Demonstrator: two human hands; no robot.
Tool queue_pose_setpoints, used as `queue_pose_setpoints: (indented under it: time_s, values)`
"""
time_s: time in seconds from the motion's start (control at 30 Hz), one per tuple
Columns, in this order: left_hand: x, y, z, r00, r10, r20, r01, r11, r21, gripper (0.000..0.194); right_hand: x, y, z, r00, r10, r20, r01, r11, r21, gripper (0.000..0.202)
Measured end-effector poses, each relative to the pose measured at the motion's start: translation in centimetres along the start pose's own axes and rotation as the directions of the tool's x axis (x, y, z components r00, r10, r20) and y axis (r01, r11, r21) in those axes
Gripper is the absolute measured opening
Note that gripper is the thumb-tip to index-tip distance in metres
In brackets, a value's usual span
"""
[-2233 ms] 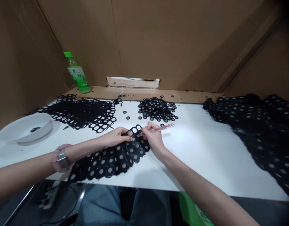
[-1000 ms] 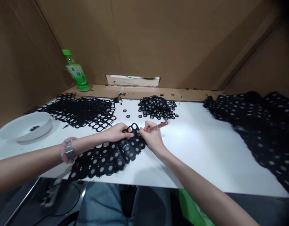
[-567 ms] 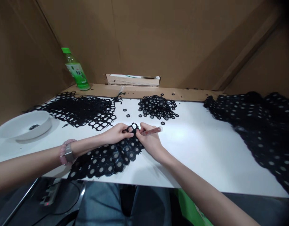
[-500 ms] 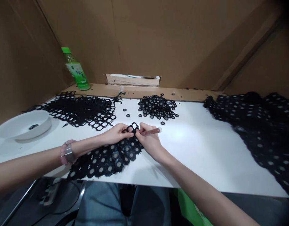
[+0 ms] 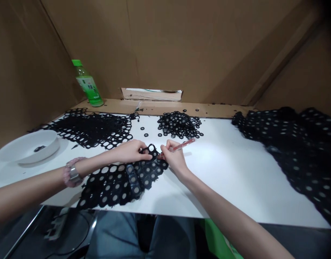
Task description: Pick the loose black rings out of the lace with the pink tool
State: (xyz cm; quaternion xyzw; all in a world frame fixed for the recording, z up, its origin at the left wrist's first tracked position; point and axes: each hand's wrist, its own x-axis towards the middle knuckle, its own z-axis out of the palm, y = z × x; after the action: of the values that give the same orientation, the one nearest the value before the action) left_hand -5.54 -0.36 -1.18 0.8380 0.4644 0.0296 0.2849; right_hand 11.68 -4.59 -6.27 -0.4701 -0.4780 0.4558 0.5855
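The right hand's fingers (image 5: 169, 151) pinch a red pen-like tool (image 5: 184, 144), its shaft showing longer beyond the hand than half a second ago, its lower end at the black sheet (image 5: 135, 180); the left hand (image 5: 131, 151) has thumb and fingers closed on the sheet's far edge. The sheet lies on the front of the white table (image 5: 222, 180), long axis slanting from the near left edge up to the right hand; farther out, the white bowl (image 5: 17, 148) holds a few dark pieces (image 5: 39, 148), and the bottle (image 5: 89, 88) contains green liquid.
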Motion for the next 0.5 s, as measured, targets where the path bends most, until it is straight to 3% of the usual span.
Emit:
queue_pose_setpoints:
  time_s: [0.17,0.33,0.5]
  values:
    - [2.5,0.8,-1.1,0.983,0.096,0.158,-0.077,0.989,-0.123,0.035,0.0,-0.5,-0.1,0.998,0.037,-0.050,-0.034,0.998,0.059,0.031]
    - [4.4,1.1,-0.8,0.950,0.080,0.303,-0.001,0.968,-0.250,0.030,-0.2,-1.7,-0.3,0.977,0.051,-0.208,-0.025,0.992,0.127,0.024]
    - [5.2,-0.2,-1.0,0.934,0.141,0.330,-0.062,0.970,-0.237,0.025,-1.0,-1.9,0.5,0.994,0.031,-0.102,-0.018,0.991,0.131,0.023]
